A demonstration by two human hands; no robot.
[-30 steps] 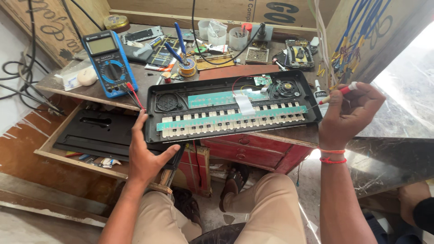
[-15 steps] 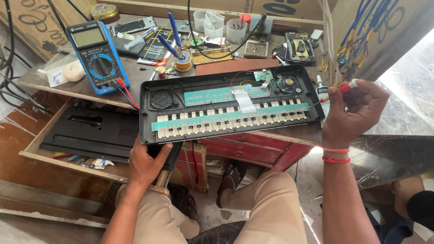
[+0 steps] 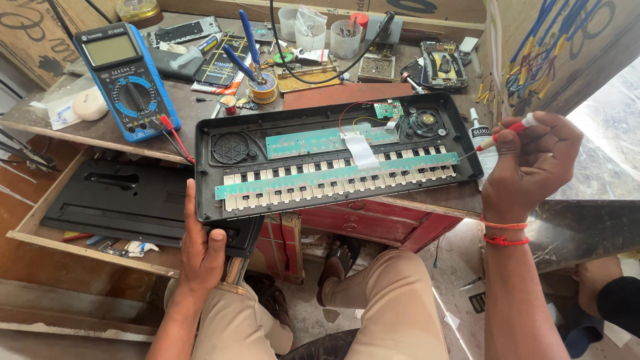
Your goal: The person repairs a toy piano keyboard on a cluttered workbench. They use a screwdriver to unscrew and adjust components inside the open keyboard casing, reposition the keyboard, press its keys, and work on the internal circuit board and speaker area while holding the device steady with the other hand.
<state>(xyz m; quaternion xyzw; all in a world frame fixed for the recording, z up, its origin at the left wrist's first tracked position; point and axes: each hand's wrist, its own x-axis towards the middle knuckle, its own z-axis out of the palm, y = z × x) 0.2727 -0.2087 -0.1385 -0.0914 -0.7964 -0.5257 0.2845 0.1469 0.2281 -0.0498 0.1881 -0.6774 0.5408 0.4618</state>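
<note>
My left hand point(image 3: 200, 250) grips the near left corner of the opened keyboard shell point(image 3: 333, 157), thumb on its rim, fingers curled underneath. The shell lies across the counter's point(image 3: 100, 127) front edge, circuit strips and key backs facing up. My right hand point(image 3: 530, 163) is closed around a red-handled screwdriver point(image 3: 507, 131), its tip at the shell's right end. A blue multimeter point(image 3: 123, 80) sits near the counter's left edge.

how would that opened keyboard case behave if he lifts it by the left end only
The opened keyboard case is long, thin plastic, so it would probably flex and sag. It looks light for its size. The exposed green boards and white ribbon cable look fragile.
</note>
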